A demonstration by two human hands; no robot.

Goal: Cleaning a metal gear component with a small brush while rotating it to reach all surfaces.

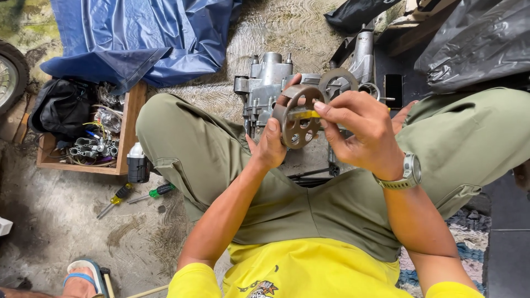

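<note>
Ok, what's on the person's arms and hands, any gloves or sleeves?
No gloves: both the left hand and right hand are bare. Short yellow sleeves end above the elbows, leaving the forearms uncovered. A silver metal wristwatch with a link band sits on the right wrist. No rings or other markings are visible.

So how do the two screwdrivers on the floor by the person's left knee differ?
The yellow-handled screwdriver lies nearer the bottom left of the view, while the green-handled screwdriver lies closer to the knee. The yellow one slants steeply, tip pointing down-left; the green one lies flatter, tip pointing left. Their handle colours differ, yellow against green. Both rest on the concrete floor, untouched by either hand, with black-banded handles.
</note>
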